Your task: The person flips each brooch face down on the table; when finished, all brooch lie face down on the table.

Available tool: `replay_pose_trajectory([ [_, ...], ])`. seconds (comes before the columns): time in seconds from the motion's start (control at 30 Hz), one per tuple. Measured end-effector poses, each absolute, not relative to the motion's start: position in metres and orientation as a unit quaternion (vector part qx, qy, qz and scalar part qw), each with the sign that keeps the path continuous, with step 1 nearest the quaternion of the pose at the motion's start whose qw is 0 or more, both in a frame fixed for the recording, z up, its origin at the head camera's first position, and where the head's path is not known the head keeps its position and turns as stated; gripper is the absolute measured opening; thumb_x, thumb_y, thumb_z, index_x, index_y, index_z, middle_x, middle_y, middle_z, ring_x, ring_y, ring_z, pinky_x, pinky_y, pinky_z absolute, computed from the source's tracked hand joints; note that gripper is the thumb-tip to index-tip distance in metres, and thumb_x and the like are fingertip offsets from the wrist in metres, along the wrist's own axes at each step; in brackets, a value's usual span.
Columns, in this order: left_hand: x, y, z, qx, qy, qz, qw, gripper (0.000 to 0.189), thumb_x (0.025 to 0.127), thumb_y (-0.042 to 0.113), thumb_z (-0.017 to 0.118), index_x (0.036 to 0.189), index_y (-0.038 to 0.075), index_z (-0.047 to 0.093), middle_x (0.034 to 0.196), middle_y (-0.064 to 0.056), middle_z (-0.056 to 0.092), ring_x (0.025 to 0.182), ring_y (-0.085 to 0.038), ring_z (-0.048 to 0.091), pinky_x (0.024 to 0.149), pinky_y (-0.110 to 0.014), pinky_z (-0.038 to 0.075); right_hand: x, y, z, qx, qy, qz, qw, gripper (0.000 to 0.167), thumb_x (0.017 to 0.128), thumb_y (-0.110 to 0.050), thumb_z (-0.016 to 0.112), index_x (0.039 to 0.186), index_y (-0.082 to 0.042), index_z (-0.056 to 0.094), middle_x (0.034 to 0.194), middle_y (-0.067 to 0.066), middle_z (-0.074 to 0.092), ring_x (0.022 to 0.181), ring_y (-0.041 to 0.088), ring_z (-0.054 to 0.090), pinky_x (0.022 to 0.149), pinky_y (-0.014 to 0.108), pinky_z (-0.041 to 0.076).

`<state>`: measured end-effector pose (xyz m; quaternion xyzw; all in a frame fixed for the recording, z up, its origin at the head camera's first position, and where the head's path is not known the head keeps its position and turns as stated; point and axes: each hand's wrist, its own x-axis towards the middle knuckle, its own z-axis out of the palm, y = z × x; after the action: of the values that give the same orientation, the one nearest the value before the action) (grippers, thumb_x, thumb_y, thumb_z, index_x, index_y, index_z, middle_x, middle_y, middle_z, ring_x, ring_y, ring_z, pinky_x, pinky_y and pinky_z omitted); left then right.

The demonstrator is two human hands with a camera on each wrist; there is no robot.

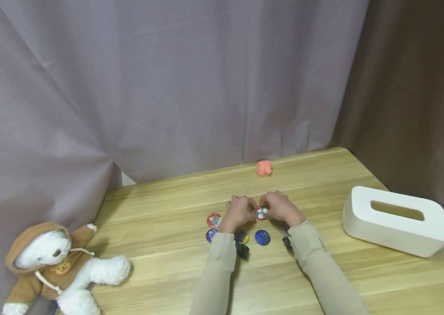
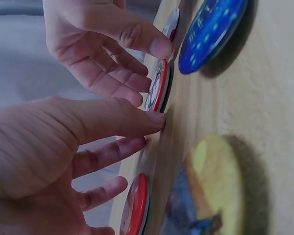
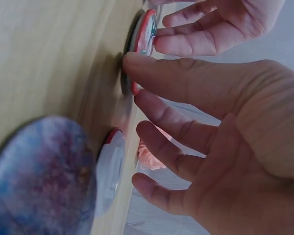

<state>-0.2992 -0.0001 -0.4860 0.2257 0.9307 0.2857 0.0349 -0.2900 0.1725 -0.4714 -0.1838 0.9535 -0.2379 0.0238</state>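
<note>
Both hands meet over a small red-rimmed round badge point(image 1: 261, 213) lying flat on the desk point(image 1: 363, 280), at the far edge of a cluster of similar badges. The left hand point(image 1: 239, 211) and right hand point(image 1: 281, 207) approach it from opposite sides. In the wrist views the fingers of each hand are extended and only slightly bent, with fingertips at or just beside the badge rim; neither hand is wrapped round it, so both read as open with fingertip contact. Whether the badge is already lifted off the surface cannot be told, since the hands hide its edges.

Judged step: seating the fingertips on the badge rim before picking it up. The next move calls for a light two-sided pinch at the rim, because the disc is thin and lies flush.

Nearby badges: a red one point(image 1: 214, 220), a blue one point(image 1: 262, 237), a yellow-and-dark one point(image 1: 241, 237). Well apart stand a white tissue box point(image 1: 396, 220), a plush bear point(image 1: 58, 271) and a small pink toy point(image 1: 264, 167).
</note>
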Motion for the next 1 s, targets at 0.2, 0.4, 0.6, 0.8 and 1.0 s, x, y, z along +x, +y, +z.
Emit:
replay_pose_trajectory([
  [0.2,-0.299,0.002,-0.487,0.220,0.934,0.280,0.037,0.025,0.070,0.006,0.088,0.091,0.018,0.079,0.102,0.006,0.074,0.105,-0.028,0.052,0.090,-0.046,0.032,-0.289,0.171,-0.472,-0.185,0.956,-0.225,0.029,0.036,0.061,0.012,0.078,0.089,-0.009,0.073,0.086,0.001,0.071,0.084,0.026,0.059,0.077,0.051,0.043],
  [0.4,-0.297,0.002,-0.483,0.217,0.935,0.277,0.031,0.016,0.074,0.010,0.088,0.082,0.019,0.077,0.093,0.007,0.072,0.103,-0.028,0.053,0.087,-0.046,0.032,-0.289,0.175,-0.469,-0.188,0.953,-0.232,0.043,0.028,0.065,0.009,0.078,0.086,-0.010,0.073,0.084,-0.001,0.071,0.081,0.023,0.059,0.079,0.050,0.042],
  [0.6,-0.298,-0.001,-0.481,0.221,0.931,0.288,0.024,0.015,0.075,0.010,0.086,0.079,0.021,0.077,0.087,0.010,0.072,0.094,-0.023,0.055,0.089,-0.049,0.032,-0.288,0.177,-0.464,-0.182,0.955,-0.233,0.041,0.021,0.070,0.008,0.071,0.081,-0.009,0.072,0.080,-0.001,0.071,0.080,0.024,0.061,0.081,0.054,0.044],
  [0.8,-0.300,-0.006,-0.478,0.219,0.925,0.311,0.016,0.014,0.076,0.003,0.081,0.079,0.017,0.077,0.076,0.011,0.069,0.086,-0.017,0.055,0.096,-0.059,0.030,-0.288,0.178,-0.462,-0.187,0.952,-0.240,0.027,0.020,0.072,0.008,0.066,0.081,-0.009,0.073,0.080,0.001,0.071,0.078,0.024,0.060,0.080,0.053,0.043],
  [1.0,-0.300,-0.005,-0.479,0.219,0.917,0.333,0.007,0.014,0.077,0.002,0.079,0.081,0.015,0.077,0.072,0.010,0.068,0.078,-0.012,0.056,0.097,-0.063,0.031,-0.289,0.181,-0.460,-0.182,0.949,-0.257,0.009,0.019,0.073,0.007,0.066,0.084,-0.007,0.073,0.080,0.004,0.069,0.077,0.024,0.058,0.075,0.048,0.045],
])
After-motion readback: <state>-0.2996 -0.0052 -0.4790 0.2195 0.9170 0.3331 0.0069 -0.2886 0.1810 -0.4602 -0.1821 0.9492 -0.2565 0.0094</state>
